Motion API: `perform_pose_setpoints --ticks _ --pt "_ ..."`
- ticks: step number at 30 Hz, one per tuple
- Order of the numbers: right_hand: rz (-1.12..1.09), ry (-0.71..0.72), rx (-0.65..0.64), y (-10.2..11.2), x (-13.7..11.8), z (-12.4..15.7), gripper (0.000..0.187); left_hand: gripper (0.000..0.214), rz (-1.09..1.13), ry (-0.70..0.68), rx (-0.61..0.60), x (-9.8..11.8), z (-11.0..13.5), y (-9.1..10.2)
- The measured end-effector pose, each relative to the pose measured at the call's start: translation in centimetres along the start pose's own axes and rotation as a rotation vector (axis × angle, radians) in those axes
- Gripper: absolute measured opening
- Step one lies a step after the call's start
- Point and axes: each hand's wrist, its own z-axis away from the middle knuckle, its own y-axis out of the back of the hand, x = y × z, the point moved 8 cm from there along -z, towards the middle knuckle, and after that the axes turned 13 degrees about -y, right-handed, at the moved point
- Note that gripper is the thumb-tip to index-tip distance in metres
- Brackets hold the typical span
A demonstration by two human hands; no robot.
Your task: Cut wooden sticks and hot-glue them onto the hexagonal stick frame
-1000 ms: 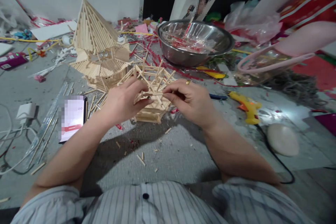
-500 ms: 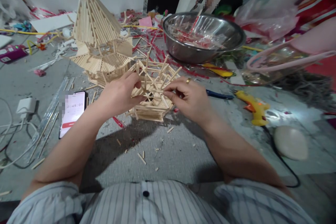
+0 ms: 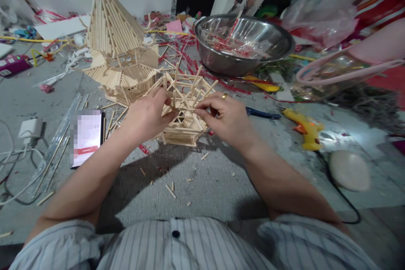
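Note:
Between my hands a thin wooden stick [image 3: 186,110] lies level over a small lattice frame of glued wooden sticks [image 3: 180,138]. My right hand [image 3: 225,119] pinches the stick's right end between thumb and forefinger. At the other end, my left hand [image 3: 146,112] has its thumb and fingertips on the stick, partly hiding that end. Behind my left hand stands a wooden stick tower with a pointed roof [image 3: 112,29] and flared lower eaves. Several sticks jut upward from the small frame's far side.
To the right lie a yellow hot glue gun [image 3: 305,128], a dark blue-handled tool [image 3: 264,113] and a pale rounded object [image 3: 349,171]. A steel bowl [image 3: 218,61] with red and clear scraps stands behind. A phone [image 3: 87,139] rests left; stick offcuts [image 3: 171,191] litter the front.
My left thumb and fingers have come in to the stick's left end, where they were apart from it before. My right hand keeps its pinch; the frame has stayed put.

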Motion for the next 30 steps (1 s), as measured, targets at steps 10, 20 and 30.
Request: perform_pose_setpoints --ticks 10,20,30 --pt "-0.012 -0.033 -0.016 -0.17 0.35 -0.23 0.006 0.022 -0.010 0.053 0.005 0.12 -0.11 -0.17" --pt "-0.014 -0.045 -0.006 0.01 0.30 -0.41 0.007 0.021 -0.019 0.054 0.045 -0.02 -0.03 -0.20" --pt "0.003 -0.046 0.008 -0.15 0.48 -0.33 0.011 0.021 -0.027 0.063 0.028 0.26 -0.14 0.10"
